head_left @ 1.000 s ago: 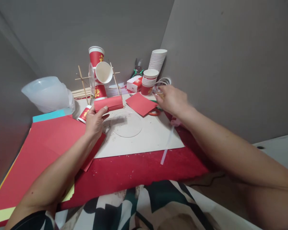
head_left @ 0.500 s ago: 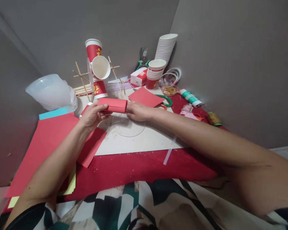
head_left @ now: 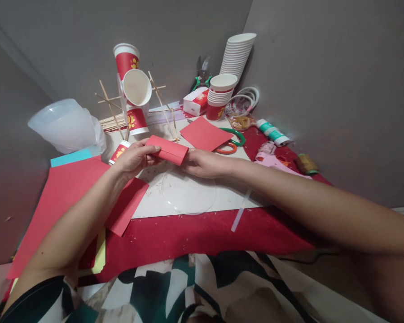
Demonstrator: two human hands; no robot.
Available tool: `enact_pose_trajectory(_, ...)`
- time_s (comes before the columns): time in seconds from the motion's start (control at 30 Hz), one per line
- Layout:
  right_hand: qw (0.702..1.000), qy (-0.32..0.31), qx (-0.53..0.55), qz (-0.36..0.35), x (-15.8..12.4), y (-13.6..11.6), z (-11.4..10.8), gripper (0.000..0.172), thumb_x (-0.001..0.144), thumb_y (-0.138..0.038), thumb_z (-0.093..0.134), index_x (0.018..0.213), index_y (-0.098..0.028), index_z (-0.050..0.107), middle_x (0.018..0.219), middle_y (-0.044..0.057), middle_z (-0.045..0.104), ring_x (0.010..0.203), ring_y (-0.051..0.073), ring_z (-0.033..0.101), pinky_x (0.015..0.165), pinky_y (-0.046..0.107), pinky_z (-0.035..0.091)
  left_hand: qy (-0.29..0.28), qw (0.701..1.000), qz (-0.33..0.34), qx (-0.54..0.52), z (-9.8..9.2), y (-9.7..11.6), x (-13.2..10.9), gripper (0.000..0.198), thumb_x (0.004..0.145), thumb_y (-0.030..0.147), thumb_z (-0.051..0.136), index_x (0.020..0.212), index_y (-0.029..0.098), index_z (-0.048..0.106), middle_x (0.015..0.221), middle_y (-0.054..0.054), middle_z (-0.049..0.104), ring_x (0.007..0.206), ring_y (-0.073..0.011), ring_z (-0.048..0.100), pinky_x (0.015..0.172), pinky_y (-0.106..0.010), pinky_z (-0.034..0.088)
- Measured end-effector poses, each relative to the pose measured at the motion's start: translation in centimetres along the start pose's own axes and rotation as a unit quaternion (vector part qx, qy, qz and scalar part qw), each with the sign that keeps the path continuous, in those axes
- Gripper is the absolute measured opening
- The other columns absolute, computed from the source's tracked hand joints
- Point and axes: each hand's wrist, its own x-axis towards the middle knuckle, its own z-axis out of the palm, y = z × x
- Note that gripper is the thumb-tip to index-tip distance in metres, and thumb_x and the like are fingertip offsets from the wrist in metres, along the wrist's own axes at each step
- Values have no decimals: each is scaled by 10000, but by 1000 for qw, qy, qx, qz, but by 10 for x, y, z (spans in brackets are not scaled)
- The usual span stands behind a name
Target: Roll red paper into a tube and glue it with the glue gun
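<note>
A piece of red paper, rolled or folded over with a seam along its front, is held above the white board. My left hand grips its left end, thumb on top and fingers beneath. At the right end my right hand is closed on the paper's edge, its fingertips partly hidden behind it. Below the hands lies a clear round disc on the white board. A square of red paper rests just beyond my right hand, partly over green-handled scissors and an orange-handled pair.
Joined paper cups stand at the back between crossed wooden sticks. Stacked cups, pliers and a small box are at back right. Red sheets and a plastic bag lie left. A thread spool sits right.
The rolled red paper has tilted, its right end now lower and further right. My right hand has shifted right with it. The view has also moved slightly.
</note>
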Motion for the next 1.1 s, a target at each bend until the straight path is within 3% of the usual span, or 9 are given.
enact_pose_trajectory(0.07,998,-69,7,-10,-3,0,-9,323,751,-122,661,1019,-265,770,1030,26,769,941,235,691,957,414,538,-27,1000,-11,5,0,-2,1,201,640,175,804,812,160,702,685,-15,642,559,-116,580,626,-292,548)
enact_pose_trajectory(0.1,998,-64,13,-2,-4,0,-14,318,754,-115,658,1007,-269,774,1029,29,769,946,243,691,968,435,533,-41,999,-15,8,0,-2,2,200,638,175,812,804,160,701,660,-7,621,530,-103,546,616,-294,551)
enact_pose_trajectory(0.23,988,89,93,83,-2,1,-29,151,761,-127,690,812,-250,762,909,70,759,855,255,697,916,506,550,-83,996,-33,15,0,-6,4,179,650,177,830,774,170,701,576,19,538,475,-78,453,580,-291,553)
enact_pose_trajectory(0.37,976,110,143,123,-5,-7,-29,40,806,-243,709,819,-230,745,855,79,747,744,231,683,790,481,577,-97,994,-47,18,0,-13,9,163,662,148,817,770,163,696,543,25,492,478,-87,463,600,-307,555)
enact_pose_trajectory(0.63,993,95,-14,70,-18,-24,-2,386,737,-360,779,1080,-220,672,993,75,730,836,235,681,780,422,556,-100,994,-49,16,-2,-26,17,143,661,176,818,767,167,723,542,11,542,480,-96,499,671,-368,572)
enact_pose_trajectory(0.77,981,189,-47,18,-29,-34,1,204,773,-340,722,926,-231,642,978,52,709,874,229,658,764,388,534,-73,996,-41,1,-1,-28,16,213,619,228,867,779,166,741,629,-29,668,540,-131,613,646,-338,584)
enact_pose_trajectory(0.83,964,266,-15,14,-38,-40,0,126,818,-355,685,822,-243,626,855,30,682,813,209,636,735,365,522,-54,998,-26,-17,-1,-27,14,276,611,269,893,828,168,755,721,-51,722,614,-155,674,651,-316,580)
enact_pose_trajectory(0.93,942,321,78,55,-49,-42,-1,185,828,-409,701,754,-252,639,760,16,640,702,179,590,654,331,500,-46,998,12,-30,0,-25,12,302,619,322,911,841,177,765,747,-45,735,651,-156,690,647,-286,556)
enact_pose_trajectory(1.1,924,290,222,112,-52,-35,8,338,790,-541,721,682,-224,672,675,11,587,621,143,513,541,276,428,-40,997,43,-52,10,-25,4,297,610,349,926,811,188,776,774,-27,739,670,-146,681,666,-287,542)
